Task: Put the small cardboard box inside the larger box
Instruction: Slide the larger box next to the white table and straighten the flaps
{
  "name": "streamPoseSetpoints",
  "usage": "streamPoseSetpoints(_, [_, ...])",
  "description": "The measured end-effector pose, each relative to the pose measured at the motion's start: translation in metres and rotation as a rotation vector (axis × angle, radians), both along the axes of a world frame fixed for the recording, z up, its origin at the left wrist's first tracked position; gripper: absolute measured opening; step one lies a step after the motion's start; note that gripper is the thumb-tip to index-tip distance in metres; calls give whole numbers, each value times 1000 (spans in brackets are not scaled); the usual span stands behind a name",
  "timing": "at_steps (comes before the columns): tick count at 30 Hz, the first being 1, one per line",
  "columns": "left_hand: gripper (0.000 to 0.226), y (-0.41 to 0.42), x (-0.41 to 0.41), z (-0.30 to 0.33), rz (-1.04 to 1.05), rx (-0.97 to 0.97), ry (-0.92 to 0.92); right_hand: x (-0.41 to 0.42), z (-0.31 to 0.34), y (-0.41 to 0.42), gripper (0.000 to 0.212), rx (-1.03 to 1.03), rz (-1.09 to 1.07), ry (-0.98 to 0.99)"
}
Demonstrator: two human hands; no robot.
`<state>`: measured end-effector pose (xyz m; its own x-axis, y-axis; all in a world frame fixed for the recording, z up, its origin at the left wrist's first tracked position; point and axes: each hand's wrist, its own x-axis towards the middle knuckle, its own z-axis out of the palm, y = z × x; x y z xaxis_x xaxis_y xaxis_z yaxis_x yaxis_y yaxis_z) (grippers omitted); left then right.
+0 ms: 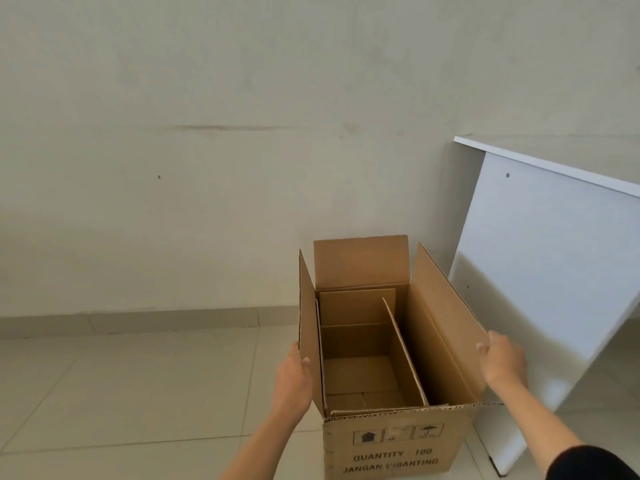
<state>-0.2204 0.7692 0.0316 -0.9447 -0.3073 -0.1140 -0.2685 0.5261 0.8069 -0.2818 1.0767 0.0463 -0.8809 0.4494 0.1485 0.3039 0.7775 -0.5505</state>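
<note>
Hands: left hand (pixel 292 379) and right hand (pixel 502 360) gripping side flaps of larger box (pixel 394 445), lower centre. Small cardboard box (pixel 360 358) already seated inside; releasing appears all that remains.

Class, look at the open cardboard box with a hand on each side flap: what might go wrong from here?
1. The small box sits left inside the larger box, leaving a gap; it may slide.
2. The left hand and right hand grip only flaps, which may bend.
3. The white board leans close; it might get knocked.
</note>
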Motion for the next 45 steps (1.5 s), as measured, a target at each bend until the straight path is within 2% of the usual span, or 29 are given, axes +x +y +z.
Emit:
streamPoseSetpoints(3, [35,27,-5,0,-34,-30,12,2,-11,25,42,-62,23,-7])
streamPoseSetpoints(4, [37,28,-5,1,-51,-25,8,1,-11,25,37,-77,63,-13])
streamPoseSetpoints(6, [43,34,-5,0,-71,26,-6,3,-7,24,6,-127,118,-69])
streamPoseSetpoints(8, [54,46,-2,-2,-30,72,-18,5,-6,27,58,-140,176,-115])
streamPoseSetpoints(9, [62,52,3,-3,11,56,7,12,-3,24,72,-111,204,-63])
streamPoseSetpoints(11, [71,62,20,-1,29,-145,165,29,5,15,83,44,358,87])
streamPoseSetpoints(12, [72,68,32,1,-60,-312,286,39,9,11,84,63,512,96])
streamPoseSetpoints(14, [74,81,46,-4,-350,-640,485,59,14,-1,92,-57,794,-170])
streamPoseSetpoints(15, [74,87,48,-10,-485,-803,496,65,9,-5,96,-44,876,-349])
streamPoseSetpoints(17, [68,96,44,-19,-652,-920,291,73,-9,-11,89,235,957,-540])
streamPoseSetpoints(19, [54,100,38,-21,-679,-905,19,70,-22,-13,59,438,913,-446])
streamPoseSetpoints(21, [43,100,29,-18,-666,-905,-64,60,-28,-13,29,502,883,-347])
streamPoseSetpoints(22, [39,101,24,-19,-669,-896,-68,54,-29,-12,22,539,877,-339])
streamPoseSetpoints(25, [36,104,9,-25,-699,-875,-14,36,-36,-10,28,615,852,-347])
streamPoseSetpoints(29, [37,106,-24,-43,-684,-882,54,10,-52,-9,35,595,772,-326])
streamPoseSetpoints(40, [38,108,-89,-49,-686,-893,110,-48,-49,-9,29,640,741,-302])
streamPoseSetpoints(43, [41,104,-88,-30,-679,-707,166,-54,-41,-10,24,655,755,-329])
streamPoseSetpoints(45, [53,96,-86,-13,-629,-587,357,-57,-38,-11,26,620,751,-343])
